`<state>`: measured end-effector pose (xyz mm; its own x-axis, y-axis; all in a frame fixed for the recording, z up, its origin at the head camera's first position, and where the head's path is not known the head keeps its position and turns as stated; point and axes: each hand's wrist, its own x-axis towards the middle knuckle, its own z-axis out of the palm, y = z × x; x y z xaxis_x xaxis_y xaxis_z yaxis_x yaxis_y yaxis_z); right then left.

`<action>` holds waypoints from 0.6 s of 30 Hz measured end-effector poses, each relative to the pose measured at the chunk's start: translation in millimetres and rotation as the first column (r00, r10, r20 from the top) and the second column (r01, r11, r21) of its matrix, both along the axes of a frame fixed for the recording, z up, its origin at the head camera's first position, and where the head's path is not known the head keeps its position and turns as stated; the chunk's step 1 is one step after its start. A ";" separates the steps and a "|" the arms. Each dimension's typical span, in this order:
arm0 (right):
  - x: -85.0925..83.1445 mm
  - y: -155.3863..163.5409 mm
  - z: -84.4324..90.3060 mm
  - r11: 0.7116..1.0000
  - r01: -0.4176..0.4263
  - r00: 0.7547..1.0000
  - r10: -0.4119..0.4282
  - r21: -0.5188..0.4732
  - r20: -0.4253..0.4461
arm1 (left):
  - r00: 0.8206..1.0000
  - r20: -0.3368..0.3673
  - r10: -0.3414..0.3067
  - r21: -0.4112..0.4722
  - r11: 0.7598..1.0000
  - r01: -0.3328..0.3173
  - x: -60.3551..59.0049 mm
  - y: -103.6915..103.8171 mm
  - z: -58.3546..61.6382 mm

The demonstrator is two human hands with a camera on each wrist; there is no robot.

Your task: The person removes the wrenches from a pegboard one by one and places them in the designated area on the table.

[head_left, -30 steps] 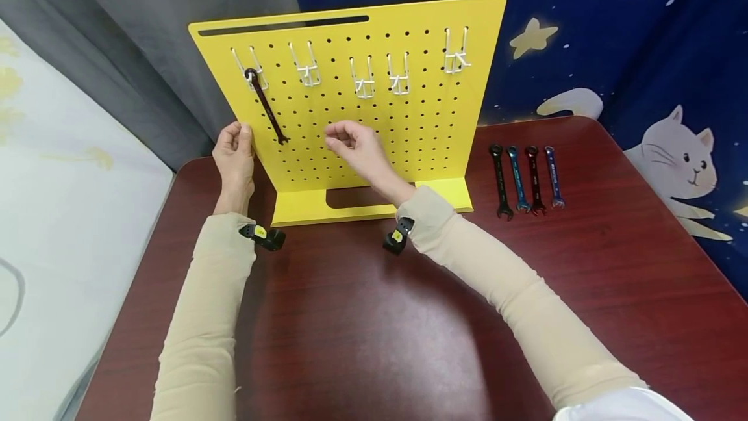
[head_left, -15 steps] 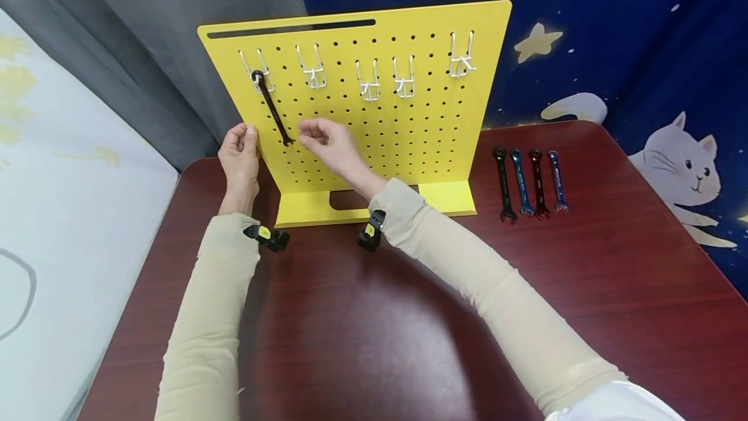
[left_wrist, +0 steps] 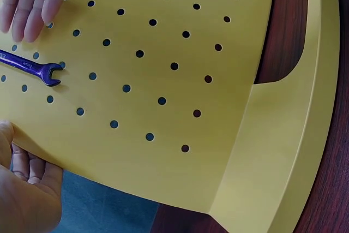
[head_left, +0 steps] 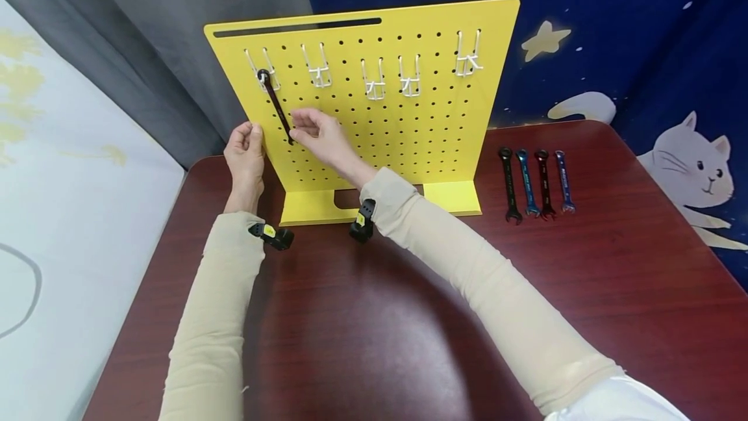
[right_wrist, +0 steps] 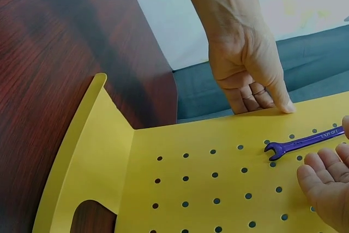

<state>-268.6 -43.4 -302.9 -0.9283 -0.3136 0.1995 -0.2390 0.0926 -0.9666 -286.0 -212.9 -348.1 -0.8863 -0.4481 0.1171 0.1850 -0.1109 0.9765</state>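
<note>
A purple combination wrench hangs by its ring end from the leftmost white hook on the yellow pegboard. Its open jaw end points down along the board. My right hand is beside the wrench's lower part, fingers extended and thumb close to the shaft; whether it touches cannot be told. In the left wrist view, the right hand's fingers look straight. My left hand pinches the board's left edge, thumb in front and the other fingers behind, as the right wrist view confirms.
Several other white hooks line the upper board. On the table, right of the board, lie a black wrench, a light blue one, a dark red one and a blue one. Grey curtain hangs behind.
My right hand has moved left across the board to the hanging wrench. The left hand stays on the board's edge. The whole head view has shifted slightly.
</note>
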 end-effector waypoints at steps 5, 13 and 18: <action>-2.0 -2.3 -0.6 1.000 -0.012 1.000 0.012 -0.002 0.012 | 1.000 -0.018 -0.002 0.001 1.000 0.002 0.0 -0.2 -1.1; -5.8 -7.2 -1.8 1.000 -0.024 0.999 0.024 -0.009 0.034 | 1.000 -0.025 0.000 -0.006 1.000 0.000 0.1 0.6 -1.0; -6.6 -9.6 -3.4 0.999 -0.030 0.999 0.032 -0.029 0.041 | 1.000 -0.020 0.008 -0.026 1.000 -0.009 0.2 0.2 -0.9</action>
